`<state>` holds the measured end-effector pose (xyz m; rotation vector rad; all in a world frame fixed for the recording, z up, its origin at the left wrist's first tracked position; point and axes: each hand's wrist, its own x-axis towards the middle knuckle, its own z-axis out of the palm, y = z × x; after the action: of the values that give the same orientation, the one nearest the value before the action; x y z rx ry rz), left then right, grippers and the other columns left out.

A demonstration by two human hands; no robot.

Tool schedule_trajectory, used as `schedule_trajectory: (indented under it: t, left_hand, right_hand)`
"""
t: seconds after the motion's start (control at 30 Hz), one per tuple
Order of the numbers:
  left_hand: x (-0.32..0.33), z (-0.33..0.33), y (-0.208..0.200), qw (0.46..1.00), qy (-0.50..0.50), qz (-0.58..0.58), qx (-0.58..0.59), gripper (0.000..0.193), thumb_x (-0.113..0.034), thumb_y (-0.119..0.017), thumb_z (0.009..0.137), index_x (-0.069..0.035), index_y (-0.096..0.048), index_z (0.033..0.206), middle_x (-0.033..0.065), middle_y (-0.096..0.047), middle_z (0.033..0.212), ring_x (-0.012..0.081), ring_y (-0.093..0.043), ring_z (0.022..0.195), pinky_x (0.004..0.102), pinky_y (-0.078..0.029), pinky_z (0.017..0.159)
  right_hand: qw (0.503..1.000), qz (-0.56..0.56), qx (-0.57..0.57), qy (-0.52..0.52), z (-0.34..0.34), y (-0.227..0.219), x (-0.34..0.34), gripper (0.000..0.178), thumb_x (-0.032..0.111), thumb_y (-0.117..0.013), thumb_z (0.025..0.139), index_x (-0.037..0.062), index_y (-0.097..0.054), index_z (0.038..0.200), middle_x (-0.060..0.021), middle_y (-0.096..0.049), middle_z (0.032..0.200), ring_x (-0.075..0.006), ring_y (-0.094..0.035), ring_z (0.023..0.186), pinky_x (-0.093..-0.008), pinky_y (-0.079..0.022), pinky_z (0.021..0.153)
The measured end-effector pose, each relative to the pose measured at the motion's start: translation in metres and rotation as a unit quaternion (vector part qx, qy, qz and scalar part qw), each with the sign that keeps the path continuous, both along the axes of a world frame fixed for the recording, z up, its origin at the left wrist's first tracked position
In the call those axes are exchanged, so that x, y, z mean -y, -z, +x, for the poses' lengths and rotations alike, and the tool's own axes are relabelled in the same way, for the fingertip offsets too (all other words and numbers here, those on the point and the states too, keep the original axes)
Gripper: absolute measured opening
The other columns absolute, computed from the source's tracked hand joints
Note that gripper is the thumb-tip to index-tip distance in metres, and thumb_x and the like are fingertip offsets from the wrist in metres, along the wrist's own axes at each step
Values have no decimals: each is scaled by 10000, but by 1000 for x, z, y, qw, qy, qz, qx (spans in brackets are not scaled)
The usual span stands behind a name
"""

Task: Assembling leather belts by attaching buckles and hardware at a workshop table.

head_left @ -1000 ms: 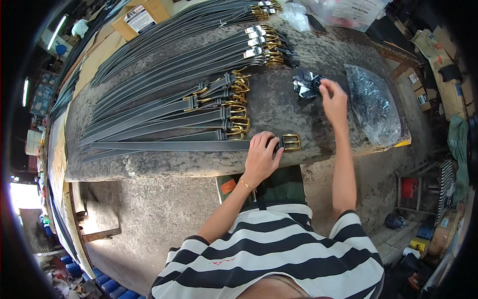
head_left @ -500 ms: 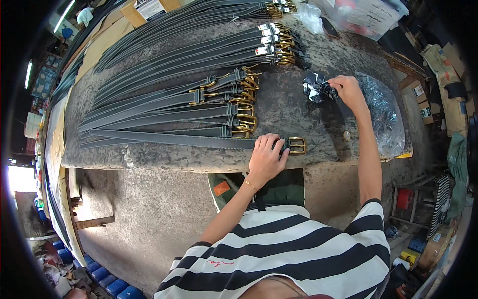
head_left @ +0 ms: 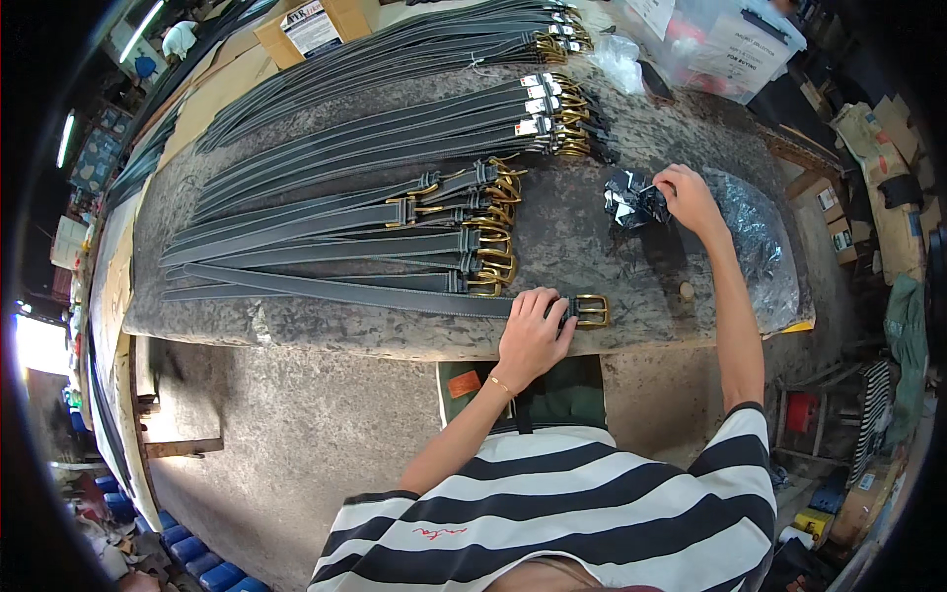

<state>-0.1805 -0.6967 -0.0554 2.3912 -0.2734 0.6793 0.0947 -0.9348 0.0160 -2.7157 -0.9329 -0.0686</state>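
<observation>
My left hand (head_left: 534, 333) lies over the buckle end of a black leather belt (head_left: 395, 298) with pale edge stitching, at the table's near edge. Its fingers curl over the strap, and the brass-coloured buckle (head_left: 593, 311) sticks out to the right of them. My right hand (head_left: 691, 200) is closed in a pinch at the right edge of a crumpled black-and-white plastic bag (head_left: 627, 204). Whatever is between those fingertips is hidden. Beyond the left hand, several like belts (head_left: 326, 225) lie fanned out, their buckles toward the right.
Farther back lie more belts with white tags (head_left: 541, 106) and a tied bundle (head_left: 395, 61). A clear plastic sheet (head_left: 755, 237) covers the table's right end, near a small round disc (head_left: 687, 292). A clear bin (head_left: 725, 44) and a cardboard box (head_left: 311, 28) stand at the back.
The view has shifted slightly, so the table sits a little lower in it. Both hands keep their places, the left on the belt and the right at the bag.
</observation>
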Motion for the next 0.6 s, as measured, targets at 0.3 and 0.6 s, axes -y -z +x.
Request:
schedule_trajectory:
  t: [0.3,0.6]
  left_hand:
    - [-3,1,1,1000,13,-16,0,262,-168,-731,829,-34,-613,1020,125,-589,1075,325,-563,1070,436,-441,943]
    - [-2,-2,-4,999,-25,-16,32,277,-153,-772,750,-57,-619,960,108,-578,1066,321,-545,1106,511,-390,1002]
  right_hand:
    - [995,99,22,-19,7,4,-10,107,68,-671,859,15,-730,931,-130,-673,989,-315,-634,963,-406,-507,851]
    - [920,352,3,174,-14,-4,20,161,109,-688,908,4,-722,1026,-52,-724,870,-109,-657,763,-273,-515,719]
